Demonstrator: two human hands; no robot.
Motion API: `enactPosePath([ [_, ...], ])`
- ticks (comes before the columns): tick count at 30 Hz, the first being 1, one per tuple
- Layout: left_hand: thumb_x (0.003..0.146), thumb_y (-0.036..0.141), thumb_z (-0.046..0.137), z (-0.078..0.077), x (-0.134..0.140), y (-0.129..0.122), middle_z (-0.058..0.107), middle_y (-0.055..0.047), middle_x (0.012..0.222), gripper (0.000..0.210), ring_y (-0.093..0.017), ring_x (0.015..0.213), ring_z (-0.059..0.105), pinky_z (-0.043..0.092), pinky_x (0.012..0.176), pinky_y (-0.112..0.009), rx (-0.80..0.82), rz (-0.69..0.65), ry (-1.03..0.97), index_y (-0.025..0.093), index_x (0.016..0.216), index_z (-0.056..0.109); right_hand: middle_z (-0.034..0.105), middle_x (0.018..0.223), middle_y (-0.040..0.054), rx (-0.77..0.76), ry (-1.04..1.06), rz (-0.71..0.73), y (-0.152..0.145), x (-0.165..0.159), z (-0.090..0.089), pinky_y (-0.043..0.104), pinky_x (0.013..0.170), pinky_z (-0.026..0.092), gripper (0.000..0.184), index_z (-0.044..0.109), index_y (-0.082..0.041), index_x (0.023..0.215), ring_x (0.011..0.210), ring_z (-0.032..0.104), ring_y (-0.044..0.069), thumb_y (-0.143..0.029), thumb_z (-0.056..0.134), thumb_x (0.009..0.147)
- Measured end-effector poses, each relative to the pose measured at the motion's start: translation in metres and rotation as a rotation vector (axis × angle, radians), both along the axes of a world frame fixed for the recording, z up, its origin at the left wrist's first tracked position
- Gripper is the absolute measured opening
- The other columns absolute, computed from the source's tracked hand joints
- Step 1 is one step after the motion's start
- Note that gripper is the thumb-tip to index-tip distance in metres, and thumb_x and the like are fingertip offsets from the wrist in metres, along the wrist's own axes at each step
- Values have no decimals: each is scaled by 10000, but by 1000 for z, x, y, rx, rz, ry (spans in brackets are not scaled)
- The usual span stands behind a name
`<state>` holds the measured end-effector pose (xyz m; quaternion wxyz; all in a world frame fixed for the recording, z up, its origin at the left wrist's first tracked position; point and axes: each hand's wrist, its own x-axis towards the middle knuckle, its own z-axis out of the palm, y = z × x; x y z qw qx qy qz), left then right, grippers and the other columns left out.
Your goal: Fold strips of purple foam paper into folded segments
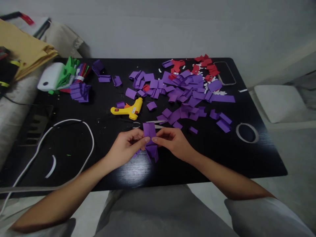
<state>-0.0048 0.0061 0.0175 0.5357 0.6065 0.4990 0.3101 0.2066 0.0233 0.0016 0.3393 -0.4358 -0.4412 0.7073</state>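
Observation:
Between my two hands is a folded piece of purple paper (149,129), held above the near middle of the black table. My left hand (129,144) pinches its left edge with thumb and fingers. On the opposite edge, my right hand (172,141) grips it the same way, thumb on top. More folded purple paper (152,152) shows just below the thumbs; whether it is joined to the held piece I cannot tell. Scissors (158,122) lie right behind the held paper, partly hidden by it. A yellow glue gun (128,110) rests on its side farther back.
A heap of purple paper pieces (185,87) covers the back middle, with red scraps (209,67) behind. Tape roll (247,133) lies right. At left are a white cable (92,138), a white box-like object (50,77) and bundled coloured strips (67,74).

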Motion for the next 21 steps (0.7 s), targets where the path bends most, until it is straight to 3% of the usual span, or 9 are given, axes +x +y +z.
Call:
enactPosePath([
  [11,972,335,659,1,1,0,677,4,654,228,-121,611,627,488,609,-229,-1,11,-27,174,811,662,728,731,-9,28,-10,-24,-1,-1,-1,280,652,608,313,758,-195,772,650,678,129,-453,925,709],
  [15,950,347,692,-2,-1,-1,688,-2,691,196,-123,631,633,494,607,-223,-56,-14,-58,167,875,687,726,724,-11,35,-20,-17,-1,-1,-2,264,634,580,322,756,-194,772,638,666,123,-458,927,703],
  [21,920,348,724,-5,0,-2,691,-2,707,203,-112,623,619,492,597,-214,4,4,-9,158,851,704,735,729,-6,56,-34,-7,-3,-1,-1,258,618,549,293,771,-198,787,639,659,128,-448,910,730],
])
